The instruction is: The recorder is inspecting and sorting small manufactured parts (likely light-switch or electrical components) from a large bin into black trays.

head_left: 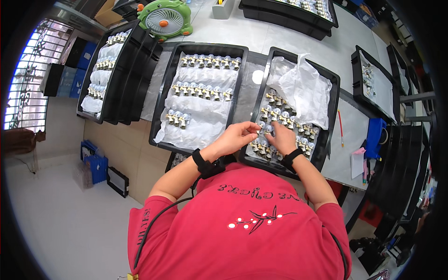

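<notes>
Both my hands are over the near half of the right black tray [334, 112], where small figurines [281, 115] with pale, shiny heads and gold-and-dark bodies stand in rows. My left hand [237, 138] comes over the tray's left rim, thumb and fingertips drawn together. What they pinch is too small to make out. Close beside it, my right hand [283, 139] reaches down among the figurines, its thumb and forefinger around one small figurine [268, 129]. In the left black tray [157, 122], similar figurines [178, 118] stand in three rows on white paper; the nearest row is short.
Crumpled white paper [310, 95] covers the right tray's far part. Stacked black trays [132, 79] stand at the left, beside a green fan [164, 21]. Another tray stack [284, 21] is at the back. A red pen [341, 128] lies right of my tray.
</notes>
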{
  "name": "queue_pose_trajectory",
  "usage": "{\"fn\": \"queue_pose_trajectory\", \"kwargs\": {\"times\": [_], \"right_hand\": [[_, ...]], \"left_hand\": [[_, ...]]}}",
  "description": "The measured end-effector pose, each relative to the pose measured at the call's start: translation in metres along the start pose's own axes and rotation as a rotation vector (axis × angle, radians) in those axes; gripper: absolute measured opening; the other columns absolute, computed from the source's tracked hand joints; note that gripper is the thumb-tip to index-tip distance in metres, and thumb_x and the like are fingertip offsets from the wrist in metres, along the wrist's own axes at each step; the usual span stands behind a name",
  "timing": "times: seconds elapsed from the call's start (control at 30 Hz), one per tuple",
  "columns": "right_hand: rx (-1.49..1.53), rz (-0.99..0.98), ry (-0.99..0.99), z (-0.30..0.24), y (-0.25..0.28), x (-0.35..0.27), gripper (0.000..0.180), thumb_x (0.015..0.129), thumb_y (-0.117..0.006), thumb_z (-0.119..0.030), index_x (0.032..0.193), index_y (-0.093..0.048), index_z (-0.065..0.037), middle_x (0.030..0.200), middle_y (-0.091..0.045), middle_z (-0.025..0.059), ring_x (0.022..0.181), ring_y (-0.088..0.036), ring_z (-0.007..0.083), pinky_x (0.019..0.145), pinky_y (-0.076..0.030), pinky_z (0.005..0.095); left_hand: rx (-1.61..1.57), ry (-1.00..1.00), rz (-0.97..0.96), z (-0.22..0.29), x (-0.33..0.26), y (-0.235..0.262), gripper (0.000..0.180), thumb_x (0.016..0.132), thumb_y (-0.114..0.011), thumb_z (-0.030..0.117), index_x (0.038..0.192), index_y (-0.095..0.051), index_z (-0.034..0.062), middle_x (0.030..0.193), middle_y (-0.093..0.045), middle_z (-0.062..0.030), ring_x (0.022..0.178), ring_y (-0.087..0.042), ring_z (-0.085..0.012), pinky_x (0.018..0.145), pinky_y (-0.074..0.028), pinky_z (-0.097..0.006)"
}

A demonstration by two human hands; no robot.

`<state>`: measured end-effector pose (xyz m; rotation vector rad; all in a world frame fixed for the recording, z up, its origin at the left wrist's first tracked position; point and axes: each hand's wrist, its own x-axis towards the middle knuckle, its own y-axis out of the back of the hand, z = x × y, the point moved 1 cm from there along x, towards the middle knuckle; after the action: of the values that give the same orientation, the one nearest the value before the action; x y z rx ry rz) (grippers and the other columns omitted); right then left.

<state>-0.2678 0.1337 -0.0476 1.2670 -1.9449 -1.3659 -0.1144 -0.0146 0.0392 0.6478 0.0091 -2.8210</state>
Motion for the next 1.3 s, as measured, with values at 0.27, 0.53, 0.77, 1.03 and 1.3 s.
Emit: {"fn": "queue_pose_trajectory", "kwargs": {"times": [0.27, 0.53, 0.77, 1.03, 1.3], "right_hand": [[0.762, -0.181, -0.15, -0.018, 0.036, 0.0, 0.038, 0.078, -0.068, -0.015, 0.113, -0.054, -0.006, 0.089, -0.064, 0.0098, 0.072, -0.063, 0.0197, 0.062, -0.049, 0.0309], [1.525, -0.261, -0.001, -0.061, 0.12, -0.026, 0.042, 0.082, -0.069, -0.008, 0.12, -0.053, -0.007, 0.104, -0.058, -0.0009, 0.08, -0.05, 0.0043, 0.07, -0.042, 0.0184], [1.353, -0.041, 0.139, -0.066, 0.129, -0.032, 0.044, 0.079, -0.074, -0.017, 0.119, -0.06, -0.006, 0.1, -0.049, -0.0028, 0.068, -0.039, 0.0032, 0.06, -0.033, 0.0177], [0.996, 0.048, 0.367, -0.081, 0.148, -0.041, 0.085, 0.063, -0.086, -0.027, 0.135, -0.045, -0.007, 0.111, -0.048, 0.0019, 0.072, -0.043, 0.0069, 0.061, -0.039, 0.0181], [0.991, -0.034, 0.264, -0.08, 0.145, -0.045, 0.085, 0.063, -0.083, -0.013, 0.137, -0.042, -0.009, 0.113, -0.047, 0.0024, 0.073, -0.045, 0.0085, 0.063, -0.044, 0.0213]], "left_hand": [[-0.038, 0.009, -0.005, 0.003, -0.006, -0.001, 0.037, 0.092, -0.058, 0.016, 0.126, -0.051, 0.0039, 0.113, -0.059, -0.0068, 0.098, -0.059, -0.0134, 0.087, -0.047, -0.028], [-0.847, 0.085, -0.259, 0.065, -0.028, -0.01, 0.053, 0.094, -0.056, 0.019, 0.14, -0.032, 0.0121, 0.117, -0.054, -0.0063, 0.103, -0.058, -0.0166, 0.091, -0.048, -0.033], [-0.865, 0.054, -0.258, 0.072, -0.036, -0.018, 0.05, 0.092, -0.061, 0.02, 0.134, -0.038, 0.0096, 0.108, -0.058, -0.0029, 0.093, -0.058, -0.0103, 0.082, -0.049, -0.03], [-0.856, 0.04, -0.214, 0.075, -0.036, -0.023, 0.053, 0.09, -0.063, 0.019, 0.134, -0.035, 0.0097, 0.11, -0.057, -0.0028, 0.098, -0.057, -0.0111, 0.081, -0.049, -0.028], [-0.807, 0.04, -0.196, 0.074, -0.036, -0.023, 0.051, 0.091, -0.062, 0.022, 0.133, -0.036, 0.0102, 0.108, -0.057, -0.0028, 0.098, -0.057, -0.0115, 0.082, -0.049, -0.029]]}}
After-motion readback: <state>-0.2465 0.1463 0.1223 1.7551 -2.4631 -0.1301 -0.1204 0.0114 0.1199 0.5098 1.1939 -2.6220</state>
